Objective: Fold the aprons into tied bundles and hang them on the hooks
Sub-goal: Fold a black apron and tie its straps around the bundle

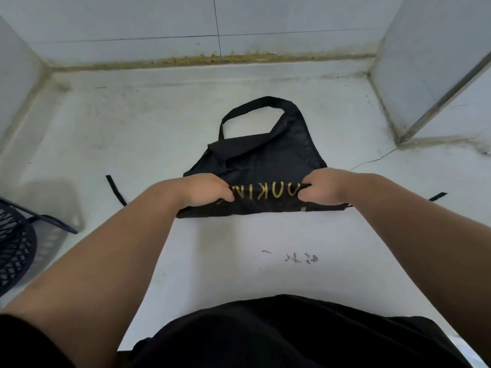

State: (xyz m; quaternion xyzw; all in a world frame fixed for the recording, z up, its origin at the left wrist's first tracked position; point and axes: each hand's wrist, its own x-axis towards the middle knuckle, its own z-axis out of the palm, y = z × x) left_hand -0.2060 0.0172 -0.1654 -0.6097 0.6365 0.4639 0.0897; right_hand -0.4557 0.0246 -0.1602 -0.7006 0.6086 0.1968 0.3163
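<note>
A black apron (265, 160) with gold lettering lies on the white counter (239, 248), partly folded, its neck loop (252, 104) pointing toward the back wall. My left hand (204, 189) grips the folded near edge on the left of the lettering. My right hand (326, 187) grips the same fold on the right. One waist strap (116, 190) trails out to the left, and the other strap (437, 196) sticks out to the right.
Tiled walls enclose the counter at the back, left and right. A dark mesh basket (13, 245) sits at the left edge. Faint handwriting (300, 257) marks the counter near me. No hooks are in view.
</note>
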